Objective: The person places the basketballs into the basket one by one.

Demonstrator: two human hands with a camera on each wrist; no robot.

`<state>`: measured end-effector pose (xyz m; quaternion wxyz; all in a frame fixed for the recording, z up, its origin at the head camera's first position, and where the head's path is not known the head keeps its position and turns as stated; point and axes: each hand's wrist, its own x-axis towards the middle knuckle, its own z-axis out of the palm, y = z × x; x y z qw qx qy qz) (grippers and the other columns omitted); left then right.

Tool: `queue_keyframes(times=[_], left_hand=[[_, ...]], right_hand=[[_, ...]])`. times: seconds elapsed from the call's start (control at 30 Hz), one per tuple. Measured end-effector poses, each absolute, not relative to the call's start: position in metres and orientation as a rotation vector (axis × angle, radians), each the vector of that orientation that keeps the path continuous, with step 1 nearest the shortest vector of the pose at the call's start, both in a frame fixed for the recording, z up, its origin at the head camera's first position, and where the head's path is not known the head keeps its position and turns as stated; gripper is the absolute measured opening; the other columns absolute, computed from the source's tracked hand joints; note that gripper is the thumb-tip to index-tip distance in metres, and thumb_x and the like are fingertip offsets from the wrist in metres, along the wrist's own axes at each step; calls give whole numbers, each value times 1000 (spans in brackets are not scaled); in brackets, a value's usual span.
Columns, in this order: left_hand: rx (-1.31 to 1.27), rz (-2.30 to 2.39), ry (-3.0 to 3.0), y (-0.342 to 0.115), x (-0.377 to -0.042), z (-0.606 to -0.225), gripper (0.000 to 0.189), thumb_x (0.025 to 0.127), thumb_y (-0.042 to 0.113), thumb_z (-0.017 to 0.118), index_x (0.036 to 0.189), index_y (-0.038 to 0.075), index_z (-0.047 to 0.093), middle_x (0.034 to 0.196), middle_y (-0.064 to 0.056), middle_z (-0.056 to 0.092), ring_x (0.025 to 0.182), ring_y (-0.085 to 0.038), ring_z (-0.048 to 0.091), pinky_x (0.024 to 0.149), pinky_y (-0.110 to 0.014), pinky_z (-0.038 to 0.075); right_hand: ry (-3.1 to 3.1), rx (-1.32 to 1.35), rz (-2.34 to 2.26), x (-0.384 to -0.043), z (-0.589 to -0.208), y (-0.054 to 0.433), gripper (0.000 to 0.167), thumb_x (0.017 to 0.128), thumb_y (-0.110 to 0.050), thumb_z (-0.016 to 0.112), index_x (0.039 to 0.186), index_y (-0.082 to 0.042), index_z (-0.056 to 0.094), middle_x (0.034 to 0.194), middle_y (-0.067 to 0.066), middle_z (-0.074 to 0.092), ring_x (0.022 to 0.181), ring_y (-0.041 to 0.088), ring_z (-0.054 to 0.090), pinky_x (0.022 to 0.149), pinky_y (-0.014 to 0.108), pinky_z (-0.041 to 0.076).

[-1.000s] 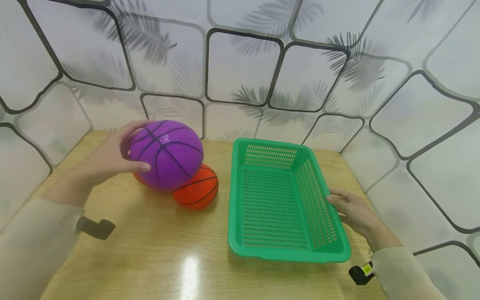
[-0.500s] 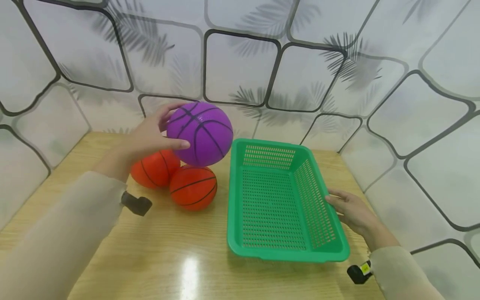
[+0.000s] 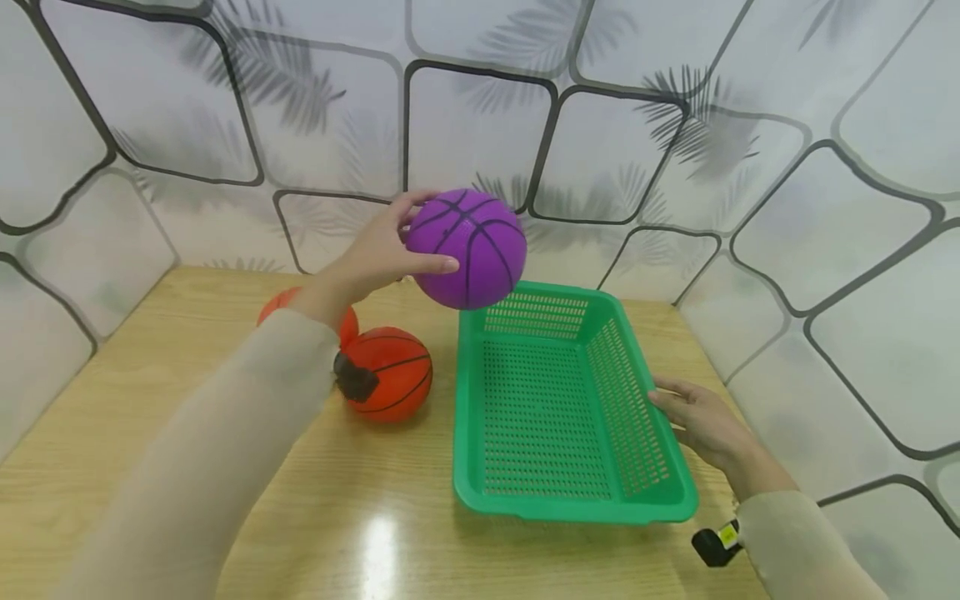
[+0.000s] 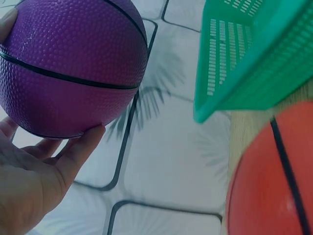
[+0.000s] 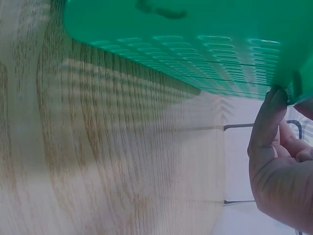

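My left hand (image 3: pixel 378 254) grips a purple toy basketball (image 3: pixel 471 250) by its left side, thumb across the front. The ball hangs in the air by the far left corner of a green plastic basket (image 3: pixel 534 508). In the left wrist view, fingers curve round the underside of the purple ball (image 4: pixel 73 73). My right hand (image 3: pixel 708 425) holds the basket's right rim; in the right wrist view the fingers (image 5: pixel 266 122) bend against the rim, thumb mostly cut off. Nothing lies inside the basket.
Two orange-red basketballs stand on the wooden table (image 3: pixel 315 517) left of the basket. The nearer ball (image 3: pixel 397 375) is partly behind a black wrist device; the farther ball (image 3: pixel 348 327) is largely hidden by my left forearm. A patterned wall (image 3: pixel 480 125) closes off the back.
My left hand has lifted the purple ball off the orange-red balls and carried it right, up to the basket's far left corner. The right hand and basket stay put.
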<state>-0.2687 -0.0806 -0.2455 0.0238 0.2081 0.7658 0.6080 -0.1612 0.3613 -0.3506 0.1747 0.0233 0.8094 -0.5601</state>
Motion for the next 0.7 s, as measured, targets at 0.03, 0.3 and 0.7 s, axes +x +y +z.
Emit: queue_keyframes(times=[0.03,0.3,0.7], left_hand=[[636,1876,2380,-76,-270,-245,88,69,20,85,143,25,37,130,-10,47,112,-29,53,84,-46,52],[594,1862,2381,-33,-280,-253,90,67,26,86,143,24,37,134,-11,42,115,-28,50,84,-41,52],[547,1857,2389,31,-287,-271,99,65,30,89,147,25,33,135,-12,46,115,-28,53,86,-39,51]], right_hand=[[2294,63,-1586,-161,-351,362,71,98,-36,52,150,-1,18,146,29,30,133,45,30,100,48,40],[2299,59,-1590,-163,-352,361,70,99,-34,52,150,0,19,145,29,31,134,45,28,102,52,36],[2298,48,-1591,-162,-349,360,68,100,-33,50,150,1,18,144,30,33,131,44,33,100,50,39]])
